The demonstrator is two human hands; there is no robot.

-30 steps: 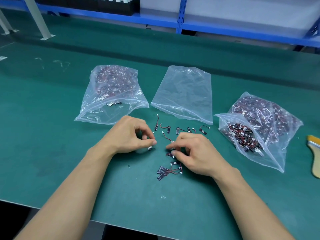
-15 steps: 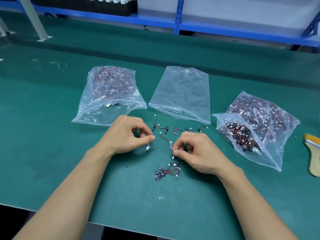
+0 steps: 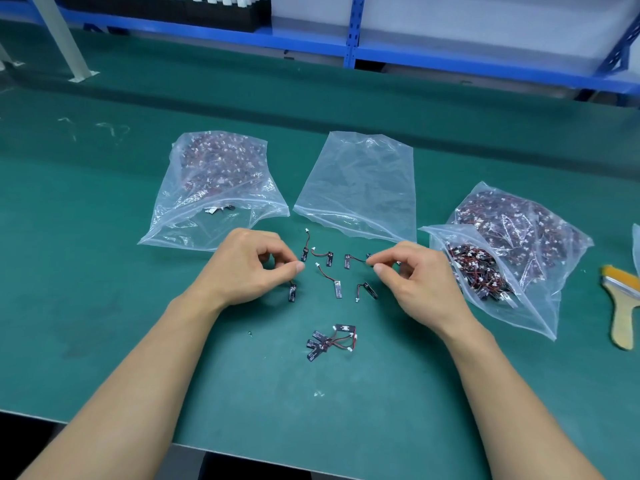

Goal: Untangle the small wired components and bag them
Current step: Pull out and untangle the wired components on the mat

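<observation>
A tangled cluster of small wired components (image 3: 329, 341) lies on the green mat between my forearms. Several separated components (image 3: 337, 289) lie in loose rows above it. My left hand (image 3: 246, 268) is pinched on the wire of one wired component (image 3: 292, 293), whose black body rests on the mat. My right hand (image 3: 415, 282) has thumb and forefinger closed at the wire end of a component (image 3: 347, 260) in the upper row. An empty clear bag (image 3: 360, 188) lies flat just beyond the row.
A filled bag (image 3: 214, 181) lies at the left. At the right, an open bag of components (image 3: 485, 282) lies against another full bag (image 3: 519, 226). A brush (image 3: 623, 306) rests at the far right. A blue shelf frame (image 3: 349, 46) runs along the back.
My right hand left the tangle, leaving one component on the mat, and moved up and right to the upper row. My left hand kept its component almost still.
</observation>
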